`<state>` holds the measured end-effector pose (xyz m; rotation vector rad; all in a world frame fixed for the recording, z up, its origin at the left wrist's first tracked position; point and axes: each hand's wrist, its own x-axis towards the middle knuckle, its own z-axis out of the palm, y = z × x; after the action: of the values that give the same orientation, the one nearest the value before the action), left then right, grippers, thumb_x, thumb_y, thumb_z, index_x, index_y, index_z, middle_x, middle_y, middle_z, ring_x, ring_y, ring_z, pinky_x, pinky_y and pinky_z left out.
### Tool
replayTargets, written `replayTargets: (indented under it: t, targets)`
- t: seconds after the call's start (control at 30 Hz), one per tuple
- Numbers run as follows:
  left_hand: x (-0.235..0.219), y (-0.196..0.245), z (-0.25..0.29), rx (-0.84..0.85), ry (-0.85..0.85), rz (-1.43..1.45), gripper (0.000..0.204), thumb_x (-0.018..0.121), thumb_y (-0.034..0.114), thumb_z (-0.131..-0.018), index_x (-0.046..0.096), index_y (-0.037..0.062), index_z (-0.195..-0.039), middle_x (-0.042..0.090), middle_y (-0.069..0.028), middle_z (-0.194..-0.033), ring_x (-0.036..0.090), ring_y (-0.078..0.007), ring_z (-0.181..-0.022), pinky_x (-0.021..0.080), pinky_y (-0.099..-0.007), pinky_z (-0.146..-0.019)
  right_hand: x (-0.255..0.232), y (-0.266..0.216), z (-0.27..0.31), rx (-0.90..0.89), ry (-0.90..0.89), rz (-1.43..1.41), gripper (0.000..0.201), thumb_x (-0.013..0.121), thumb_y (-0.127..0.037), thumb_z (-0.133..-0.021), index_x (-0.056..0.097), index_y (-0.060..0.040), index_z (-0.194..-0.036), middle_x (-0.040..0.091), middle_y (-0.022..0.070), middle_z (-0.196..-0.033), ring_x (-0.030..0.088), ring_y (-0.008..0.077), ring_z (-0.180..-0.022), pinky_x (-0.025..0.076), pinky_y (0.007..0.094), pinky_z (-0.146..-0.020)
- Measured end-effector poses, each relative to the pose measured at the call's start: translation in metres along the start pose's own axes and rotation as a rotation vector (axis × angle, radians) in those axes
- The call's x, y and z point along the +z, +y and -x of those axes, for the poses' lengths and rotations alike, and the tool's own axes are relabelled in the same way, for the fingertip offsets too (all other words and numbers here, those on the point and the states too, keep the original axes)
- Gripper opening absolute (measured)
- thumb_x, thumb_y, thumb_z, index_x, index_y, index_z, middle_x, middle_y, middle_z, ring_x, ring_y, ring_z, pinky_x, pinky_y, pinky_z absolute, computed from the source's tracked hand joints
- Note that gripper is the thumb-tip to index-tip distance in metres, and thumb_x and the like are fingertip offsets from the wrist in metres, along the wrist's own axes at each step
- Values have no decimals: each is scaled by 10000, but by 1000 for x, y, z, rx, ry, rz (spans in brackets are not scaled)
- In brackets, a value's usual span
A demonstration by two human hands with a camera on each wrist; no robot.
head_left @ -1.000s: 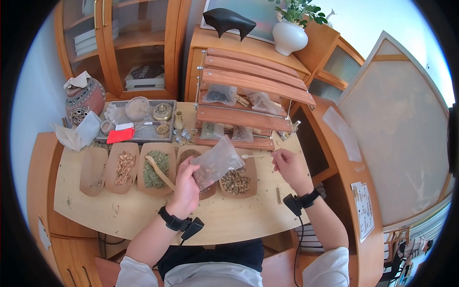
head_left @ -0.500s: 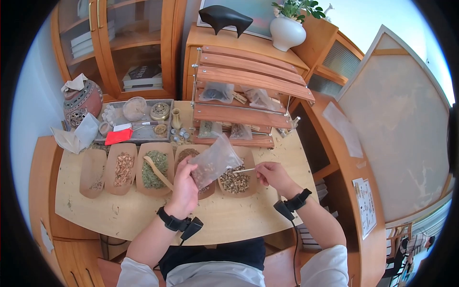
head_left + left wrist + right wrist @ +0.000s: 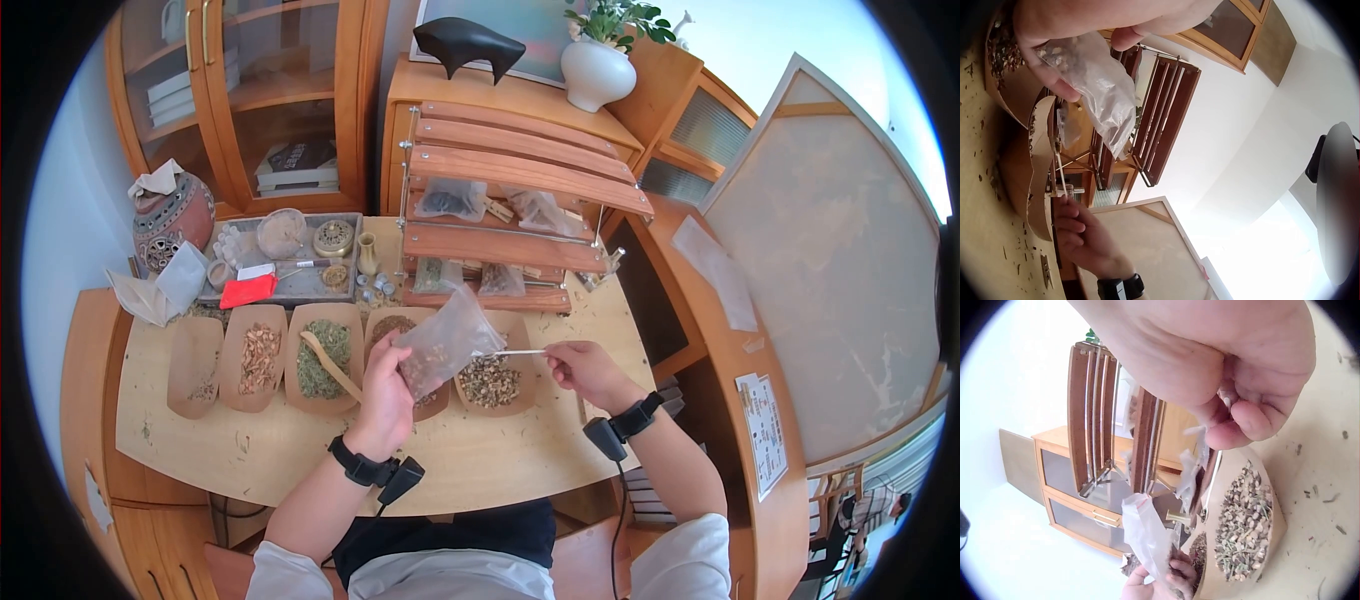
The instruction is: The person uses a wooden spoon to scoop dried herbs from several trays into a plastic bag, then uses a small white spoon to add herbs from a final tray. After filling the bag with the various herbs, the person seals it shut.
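Observation:
My left hand grips a clear plastic zip bag with dried bits in its lower part, tilted over the paper trays. The fingers of my right hand pinch the thin handle of a small white spoon. Its far end points left to the bag's mouth, above the rightmost paper tray of chopped dried herbs. From the right wrist, the spoon's handle slants down past that tray's herbs, and the bag hangs beyond.
More paper trays of dried herbs line the table to the left, one with a wooden scoop. Behind stands a slatted wooden rack with small bags. A grey tray holds little vessels. A small clip lies on the table.
My right hand dipped left and down with the spoon over the rightmost tray, then rose slightly toward the bag's mouth. My left hand and the bag stayed nearly in place.

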<state>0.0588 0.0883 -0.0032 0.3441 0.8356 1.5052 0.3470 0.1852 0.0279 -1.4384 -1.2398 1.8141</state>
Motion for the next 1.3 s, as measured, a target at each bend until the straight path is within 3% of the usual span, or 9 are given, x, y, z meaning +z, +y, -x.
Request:
replayTargets:
  t: [0.27, 0.47, 0.57, 0.67, 0.8, 1.03, 1.1, 1.3]
  targets:
    - [-2, -4, -2, 0, -19, 21, 567, 520, 203, -933, 297, 107, -1445, 488, -87, -1349, 556, -226, -1186, 532, -414, -877, 1, -66, 24, -174, 30, -22, 199, 548, -166, -1003, 618, -17, -890, 572, 2, -773, 540, 89, -636, 426, 229, -551]
    - [7, 1, 4, -22, -12, 2, 411, 447, 184, -960, 393, 93, -1358, 520, -79, -1317, 535, -217, -1224, 491, -430, -986, 42, -74, 46, -336, 88, 281, 214, 552, -173, -1003, 642, 20, -980, 610, 29, -783, 590, 93, -623, 448, 229, -529]
    - [6, 2, 4, -12, -15, 5, 407, 444, 186, -961, 399, 93, -1354, 524, -76, -1313, 534, -214, -1226, 489, -429, -989, 31, -61, 45, -429, 193, 276, 225, 560, -175, -993, 658, 26, -1018, 624, 41, -763, 599, 97, -596, 452, 222, -520]
    - [1, -2, 0, 6, -30, 37, 520, 494, 204, -943, 336, 101, -1428, 499, -78, -1336, 540, -215, -1204, 513, -417, -930, 6, -38, 33, -417, 300, 417, 228, 549, -168, -987, 668, 25, -1008, 624, 43, -732, 599, 99, -578, 453, 230, -514]
    - [-2, -3, -2, -13, -28, 17, 597, 525, 215, -931, 297, 102, -1472, 483, -84, -1348, 545, -215, -1187, 524, -414, -903, -11, 2, 18, -355, 257, 568, 240, 507, -154, -988, 671, 22, -993, 636, 40, -734, 611, 97, -587, 449, 240, -497]
    - [2, -3, 0, -2, 11, 1, 505, 509, 212, -934, 361, 111, -1406, 522, -70, -1312, 553, -208, -1181, 515, -412, -908, 14, 14, 3, -123, 60, 326, 222, 531, -154, -982, 658, 25, -947, 610, 31, -714, 558, 97, -552, 431, 243, -494]
    - [7, 1, 2, -4, 25, 3, 414, 469, 196, -951, 412, 94, -1348, 534, -77, -1302, 542, -213, -1207, 496, -421, -969, 15, 18, -2, -79, 37, 243, 217, 537, -154, -984, 654, 20, -931, 603, 24, -718, 545, 97, -551, 424, 244, -493]
    - [8, 3, 4, 0, 21, 7, 395, 461, 201, -954, 424, 99, -1334, 539, -73, -1298, 542, -212, -1206, 499, -417, -958, 16, 14, -2, 10, 1, 107, 194, 544, -152, -989, 650, 5, -950, 596, 15, -781, 549, 98, -608, 432, 240, -526]
